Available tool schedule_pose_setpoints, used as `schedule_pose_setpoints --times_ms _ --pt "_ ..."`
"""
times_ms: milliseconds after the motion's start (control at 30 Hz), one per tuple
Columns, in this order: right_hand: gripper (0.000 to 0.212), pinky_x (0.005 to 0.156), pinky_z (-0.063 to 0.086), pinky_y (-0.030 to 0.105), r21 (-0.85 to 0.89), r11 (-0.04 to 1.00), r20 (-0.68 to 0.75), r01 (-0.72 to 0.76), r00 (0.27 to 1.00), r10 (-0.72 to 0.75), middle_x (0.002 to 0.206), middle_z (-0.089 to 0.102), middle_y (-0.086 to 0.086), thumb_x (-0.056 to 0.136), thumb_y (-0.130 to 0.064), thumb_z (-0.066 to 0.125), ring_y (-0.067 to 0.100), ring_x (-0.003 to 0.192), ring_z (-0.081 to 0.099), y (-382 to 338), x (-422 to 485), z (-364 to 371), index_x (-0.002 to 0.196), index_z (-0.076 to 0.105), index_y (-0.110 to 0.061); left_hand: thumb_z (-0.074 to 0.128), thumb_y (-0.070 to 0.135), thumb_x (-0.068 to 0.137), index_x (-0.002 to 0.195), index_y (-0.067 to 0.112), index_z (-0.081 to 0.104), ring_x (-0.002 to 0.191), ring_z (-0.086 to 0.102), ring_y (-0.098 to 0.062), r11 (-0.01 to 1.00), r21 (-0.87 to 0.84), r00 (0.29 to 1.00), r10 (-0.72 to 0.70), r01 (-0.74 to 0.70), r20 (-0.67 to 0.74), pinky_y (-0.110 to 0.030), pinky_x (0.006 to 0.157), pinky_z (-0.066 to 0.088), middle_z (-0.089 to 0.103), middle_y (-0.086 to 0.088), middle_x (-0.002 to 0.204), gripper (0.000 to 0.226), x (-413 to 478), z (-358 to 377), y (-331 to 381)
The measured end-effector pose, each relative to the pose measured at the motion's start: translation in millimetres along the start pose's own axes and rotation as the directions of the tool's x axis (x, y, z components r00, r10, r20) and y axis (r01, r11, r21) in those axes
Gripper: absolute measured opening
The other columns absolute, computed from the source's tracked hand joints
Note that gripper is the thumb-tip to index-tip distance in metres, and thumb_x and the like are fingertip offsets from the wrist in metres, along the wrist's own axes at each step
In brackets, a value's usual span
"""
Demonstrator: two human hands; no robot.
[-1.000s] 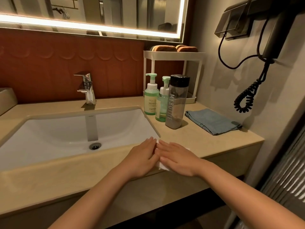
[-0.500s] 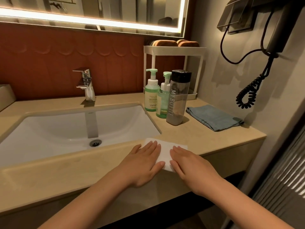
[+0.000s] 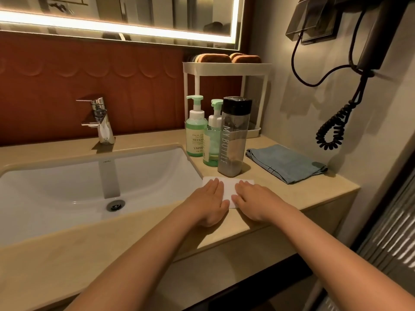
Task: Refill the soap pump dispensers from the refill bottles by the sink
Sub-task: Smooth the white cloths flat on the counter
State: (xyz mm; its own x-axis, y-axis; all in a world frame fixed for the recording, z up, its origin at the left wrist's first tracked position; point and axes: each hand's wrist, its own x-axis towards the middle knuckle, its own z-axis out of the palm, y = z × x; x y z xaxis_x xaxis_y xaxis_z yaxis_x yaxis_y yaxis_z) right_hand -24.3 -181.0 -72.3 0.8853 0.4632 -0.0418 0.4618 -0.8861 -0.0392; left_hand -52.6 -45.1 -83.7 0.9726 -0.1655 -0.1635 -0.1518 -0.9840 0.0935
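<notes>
Since 1 s ago the hands have slid apart & spread the thin white paper sheet (image 3: 228,187) flat at the countertop's (image 3: 283,198) front edge: prep only, no refill yet. Left hand (image 3: 208,204) & right hand (image 3: 254,204) lie flat, fingers straight, pressing it, gripping nothing. Taller dispenser (image 3: 196,135), shorter dispenser (image 3: 212,142) (translucent green plastic) & the clear, black-capped bottle (image 3: 233,142) stand untouched just behind, w/ a soft folded blue cloth (image 3: 285,163) nr the right edge.

A lit strip edges the mirror (image 3: 157,12) above a red-brown wall (image 3: 67,86). The beige counter (image 3: 303,195) holds a white basin (image 3: 56,187) (chrome tap (image 3: 101,122) behind it)
</notes>
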Motion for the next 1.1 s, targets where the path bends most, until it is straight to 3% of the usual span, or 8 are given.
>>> schedule_pose_setpoints --times_ms 333,633,1100 --pt "0.043 0.09 0.04 0.036 0.023 0.997 -0.024 -0.075 0.997 0.076 0.133 0.048 0.012 0.099 -0.033 0.03 0.027 0.113 0.05 12.7 51.5 -3.3 0.132 0.041 -0.008 0.015 0.04 0.101 0.148 0.01 -0.007 0.145 -0.008 -0.023 0.998 0.017 0.998 -0.059 0.059 0.014 -0.036 0.116 0.002 -0.011 -0.008 0.157 0.06 53.2 -14.3 -3.6" --pt "0.047 0.105 0.032 0.04 -0.041 0.998 0.039 -0.037 0.998 0.039 0.149 0.034 0.011 0.101 -0.032 0.026 0.029 0.131 0.037 18.6 71.8 -11.9 0.145 0.027 -0.013 0.016 0.037 0.101 0.147 0.007 -0.005 0.145 -0.007 -0.023 0.998 -0.025 0.999 -0.05 0.051 0.01 -0.037 0.117 0.002 -0.009 -0.01 0.157 0.059 74.4 -20.8 -11.6" --pt "0.047 0.106 0.033 0.04 -0.046 0.998 0.03 0.043 0.999 -0.041 0.15 0.03 0.006 0.101 -0.032 0.024 0.028 0.133 0.036 -2.9 -5.3 -5.3 0.147 0.021 -0.024 0.012 0.045 0.099 0.147 0.008 -0.008 0.144 -0.009 -0.024 0.998 0.029 0.998 -0.061 0.061 -0.006 -0.037 0.117 0.003 -0.012 -0.011 0.156 0.064 -4.7 0.0 11.6"
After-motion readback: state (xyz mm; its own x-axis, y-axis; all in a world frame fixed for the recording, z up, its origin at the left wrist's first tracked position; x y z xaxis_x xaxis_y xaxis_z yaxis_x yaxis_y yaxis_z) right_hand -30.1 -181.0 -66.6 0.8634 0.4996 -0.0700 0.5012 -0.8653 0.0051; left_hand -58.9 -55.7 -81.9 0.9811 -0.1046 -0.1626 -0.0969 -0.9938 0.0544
